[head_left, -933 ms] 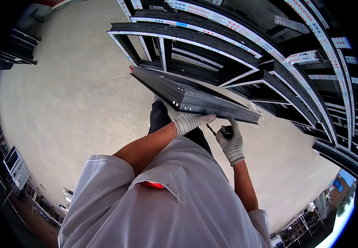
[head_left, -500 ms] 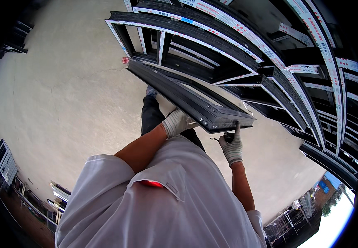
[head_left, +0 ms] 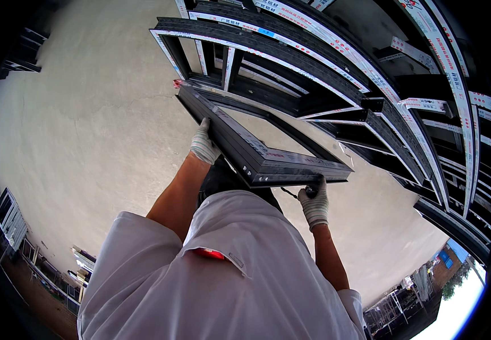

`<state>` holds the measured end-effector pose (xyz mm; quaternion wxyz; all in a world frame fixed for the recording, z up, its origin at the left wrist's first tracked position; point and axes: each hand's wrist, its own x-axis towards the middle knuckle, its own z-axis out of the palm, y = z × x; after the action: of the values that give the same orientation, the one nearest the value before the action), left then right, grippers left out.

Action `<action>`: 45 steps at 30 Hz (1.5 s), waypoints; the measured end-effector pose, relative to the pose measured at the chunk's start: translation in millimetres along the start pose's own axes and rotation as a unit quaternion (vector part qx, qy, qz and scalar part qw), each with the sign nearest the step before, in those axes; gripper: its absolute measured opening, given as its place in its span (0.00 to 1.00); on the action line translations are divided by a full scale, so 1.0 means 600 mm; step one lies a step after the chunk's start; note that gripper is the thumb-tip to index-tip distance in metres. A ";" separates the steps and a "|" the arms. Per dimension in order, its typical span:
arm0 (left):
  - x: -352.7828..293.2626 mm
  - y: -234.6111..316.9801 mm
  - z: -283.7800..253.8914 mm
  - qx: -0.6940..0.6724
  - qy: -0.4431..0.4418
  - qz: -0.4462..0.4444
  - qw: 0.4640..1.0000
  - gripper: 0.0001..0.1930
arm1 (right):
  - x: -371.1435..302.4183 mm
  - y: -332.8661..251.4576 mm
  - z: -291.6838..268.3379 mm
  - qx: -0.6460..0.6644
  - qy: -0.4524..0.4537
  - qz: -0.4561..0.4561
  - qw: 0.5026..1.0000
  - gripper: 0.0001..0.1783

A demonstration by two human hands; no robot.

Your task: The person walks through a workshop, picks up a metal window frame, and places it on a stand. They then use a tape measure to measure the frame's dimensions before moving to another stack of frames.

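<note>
Soft daylight, blown-out sky [head_left: 459,306] lower right, strong fisheye bending

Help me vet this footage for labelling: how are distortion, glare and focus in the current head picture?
Head view: fisheye bends the stacked frames into arcs; sky at lower right is blown white; corners go black; left hand and right hand look reasonably sharp.

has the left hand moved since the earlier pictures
Yes: the left hand has moved left and farther up the picture, nearer the left end of the stacked frames.
</note>
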<state>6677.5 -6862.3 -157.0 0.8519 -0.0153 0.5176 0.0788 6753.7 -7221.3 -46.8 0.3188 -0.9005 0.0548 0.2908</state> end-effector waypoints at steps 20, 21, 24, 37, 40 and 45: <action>-0.203 -0.071 0.078 0.000 -0.144 0.064 0.988 0.36 | 0.031 0.132 0.026 0.348 0.003 0.177 0.921 0.28; -0.194 -0.057 0.060 0.002 -0.142 0.066 0.988 0.36 | 0.021 0.146 0.034 0.114 -0.005 0.087 0.990 0.29; -0.170 -0.012 0.021 0.004 -0.128 0.079 0.989 0.34 | 0.002 0.088 0.011 0.103 -0.031 0.136 0.985 0.31; -0.078 0.166 -0.043 0.010 -0.111 0.133 0.985 0.32 | -0.015 0.046 0.068 0.059 -0.090 0.186 0.977 0.23; -0.068 0.174 -0.053 0.002 -0.117 0.120 0.986 0.32 | -0.012 0.014 0.103 0.063 -0.116 0.155 0.979 0.22; -0.042 0.170 -0.060 -0.008 -0.087 0.089 0.992 0.34 | 0.000 -0.068 0.151 0.048 -0.139 0.133 0.980 0.19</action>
<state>6619.1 -6768.7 -146.0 0.8829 0.0311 0.4406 0.1595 6721.1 -7134.2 -81.5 0.3244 -0.8196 0.1434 0.4500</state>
